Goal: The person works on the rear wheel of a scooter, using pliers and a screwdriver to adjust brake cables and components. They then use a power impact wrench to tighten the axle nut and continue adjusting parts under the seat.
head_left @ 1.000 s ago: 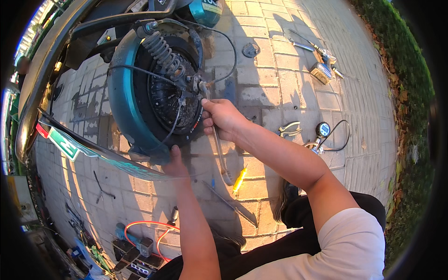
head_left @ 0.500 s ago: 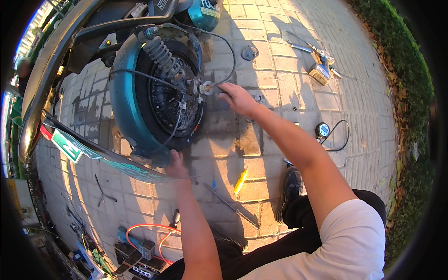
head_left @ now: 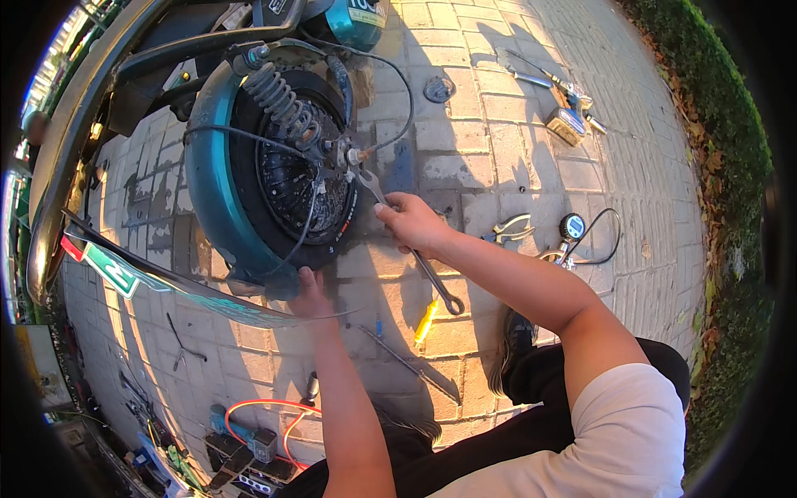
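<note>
A combination wrench is in my right hand, which is closed around its shaft. The wrench's open jaw is up beside the axle nut of the rear wheel; whether it touches the nut I cannot tell. Its ring end points down toward my knees. My left hand grips the bottom end of the teal mudguard, its fingers partly hidden behind it. A coil spring shock absorber and black cables run over the wheel hub.
Pliers and a round gauge with a hose lie on the paving right of my forearm. A yellow-handled tool and a thin metal bar rest nearer me. Lower left are a teal power tool and an orange hose.
My right hand has come away from the axle nut, down and nearer me, and now holds a wrench. Pliers show on the ground beside the forearm. My left hand stays on the mudguard.
</note>
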{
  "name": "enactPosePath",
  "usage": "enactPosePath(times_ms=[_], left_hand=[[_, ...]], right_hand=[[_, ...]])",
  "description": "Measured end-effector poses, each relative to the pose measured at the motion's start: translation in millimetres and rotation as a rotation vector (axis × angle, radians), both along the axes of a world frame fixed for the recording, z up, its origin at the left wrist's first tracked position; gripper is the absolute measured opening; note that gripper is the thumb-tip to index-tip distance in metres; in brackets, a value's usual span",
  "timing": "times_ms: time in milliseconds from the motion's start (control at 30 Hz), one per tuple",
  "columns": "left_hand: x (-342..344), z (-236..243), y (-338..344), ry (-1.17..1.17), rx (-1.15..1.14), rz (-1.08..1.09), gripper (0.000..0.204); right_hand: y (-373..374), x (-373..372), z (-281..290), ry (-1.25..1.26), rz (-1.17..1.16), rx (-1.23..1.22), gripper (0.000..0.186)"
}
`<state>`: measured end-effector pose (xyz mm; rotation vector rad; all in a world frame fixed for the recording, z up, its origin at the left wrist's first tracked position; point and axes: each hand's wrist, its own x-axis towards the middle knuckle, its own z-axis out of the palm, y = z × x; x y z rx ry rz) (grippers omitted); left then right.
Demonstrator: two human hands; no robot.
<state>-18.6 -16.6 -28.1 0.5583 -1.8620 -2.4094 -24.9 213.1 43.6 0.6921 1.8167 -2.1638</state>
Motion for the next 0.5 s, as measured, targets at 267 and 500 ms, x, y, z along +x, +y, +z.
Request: enactPosePath(times_ms=[267, 500], left_hand=[[0.0, 2.9, 0.7, 0.014, 0.002, 0.037, 0.051], [-0.6, 5.9, 4.1, 0.036, 0.020, 0.043, 0.044]], right_hand=[[55.5, -38.0, -55.0, 0.698, 0.121, 0.834, 0.032], [76.2, -64.2, -47.0, 0.819, 0.262, 1.116, 0.037]])
